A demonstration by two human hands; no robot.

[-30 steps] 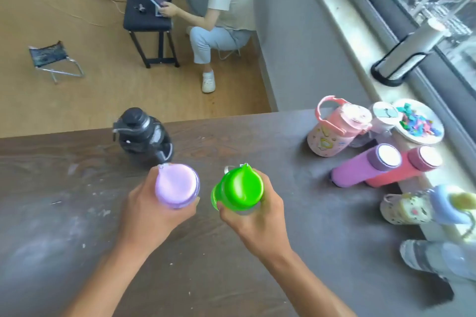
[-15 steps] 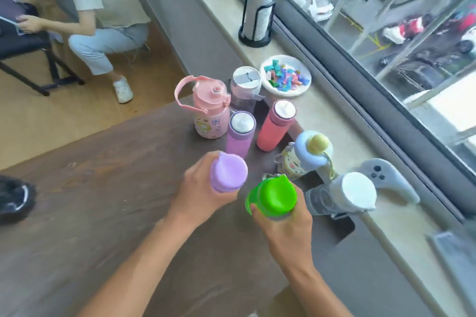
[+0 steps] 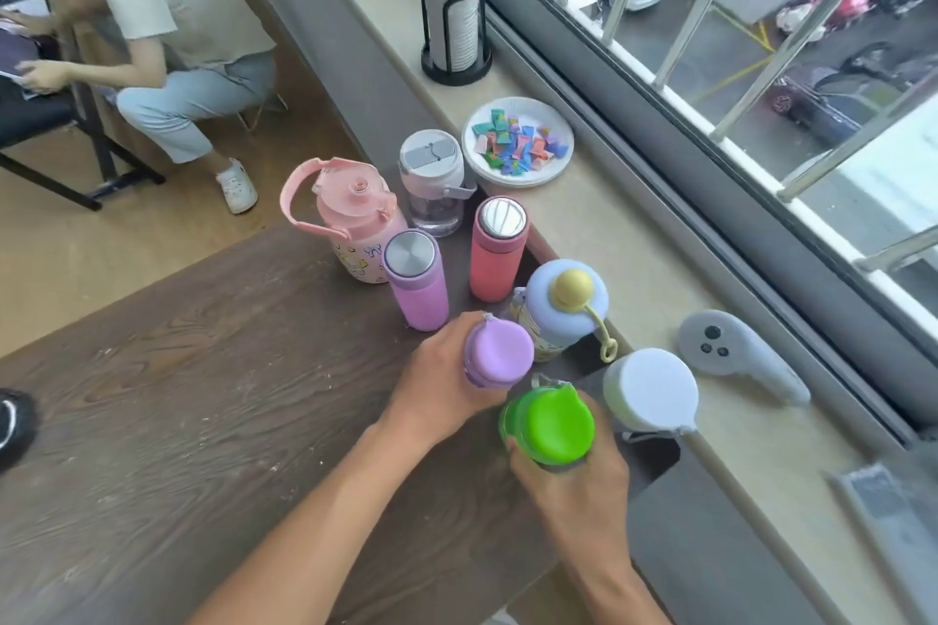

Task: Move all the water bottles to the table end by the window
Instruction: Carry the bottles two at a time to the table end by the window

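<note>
Right hand: grip wrapped around the green-lidded bottle, just on the near side of the white-lidded bottle.
Left hand: grip curled around the lilac-lidded bottle, which is just beside the blue-capped bottle; I cannot tell whether either carried bottle's base touches the tabletop.
White-lidded bottle: the landmark, at the tabletop's window end, just beside the sill.
Cluster beyond the landmark: blue-capped bottle, then purple flask and red flask, then pink handled jug and clear bottle, all upright and close together.
Black bottle: only an edge shows, well apart from the landmark at the tabletop's opposite side.
Step in hand: setting two bottles down at the near edge of the cluster, by my reading.
Next move calls for: lowering both upright into the small gaps without nudging neighbours, opening both grips, then fetching the black bottle.
</note>
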